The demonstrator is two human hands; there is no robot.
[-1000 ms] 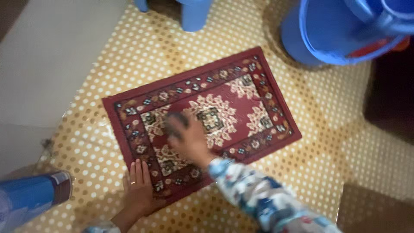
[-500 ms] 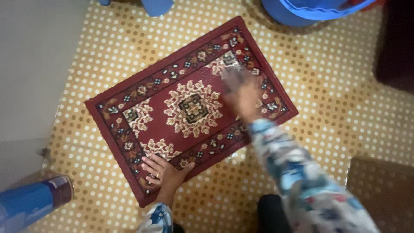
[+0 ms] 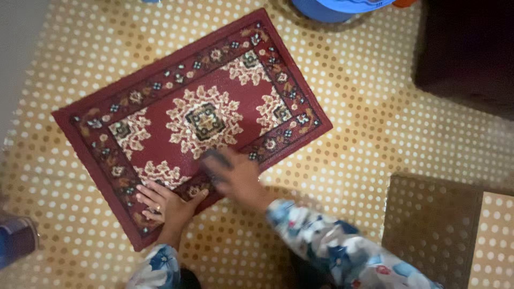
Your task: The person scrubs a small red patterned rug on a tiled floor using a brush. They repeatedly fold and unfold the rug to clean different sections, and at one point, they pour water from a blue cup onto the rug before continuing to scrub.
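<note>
Head view: left hand (image 3: pixel 163 205) flat, pinning the red rug (image 3: pixel 187 123) lower-centre while blurred right hand (image 3: pixel 235 176) grips a dark brush (image 3: pixel 215 160)

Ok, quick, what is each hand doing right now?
Left hand: open, flat on the red patterned mat near its edge.
Right hand: blurred, over a dark object on the mat; grip cannot be told.

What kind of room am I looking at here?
Probably a home floor, perhaps near a washing spot. A small red patterned rug lies on yellow dotted flooring, a blue tub stands at the top edge, and dark furniture sits at the upper right.
</note>
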